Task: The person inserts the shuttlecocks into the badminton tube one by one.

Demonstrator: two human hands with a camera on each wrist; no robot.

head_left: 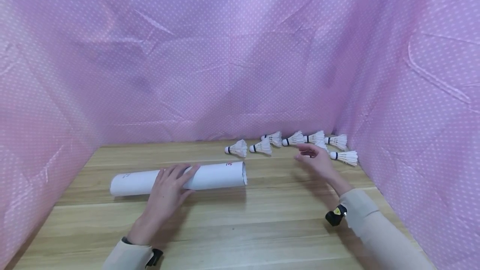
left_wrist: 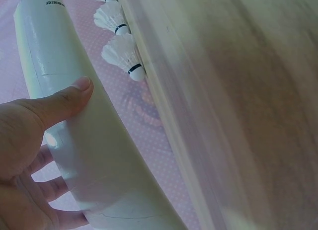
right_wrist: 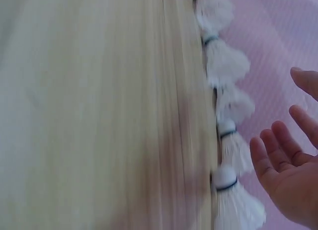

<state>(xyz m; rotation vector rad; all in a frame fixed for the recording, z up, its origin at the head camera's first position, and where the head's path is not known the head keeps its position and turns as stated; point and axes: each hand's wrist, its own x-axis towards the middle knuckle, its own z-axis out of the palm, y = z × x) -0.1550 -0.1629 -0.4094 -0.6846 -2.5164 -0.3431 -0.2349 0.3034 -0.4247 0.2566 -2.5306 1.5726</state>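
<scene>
My left hand grips a long white shuttlecock tube, which lies crosswise with its open end pointing right. In the left wrist view the thumb presses along one side of the tube and the fingers curl round the other. My right hand hovers by the group of shuttlecocks at the back right, partly covering one of them. Its fingers are loosely bent with nothing between them in the right wrist view. Nearest to its right lies a white shuttlecock with a dark band.
Several more feather shuttlecocks lie along the back of the wooden table, among them a left one behind the tube's open end and another beside it. Pink dotted cloth hangs at the back and both sides.
</scene>
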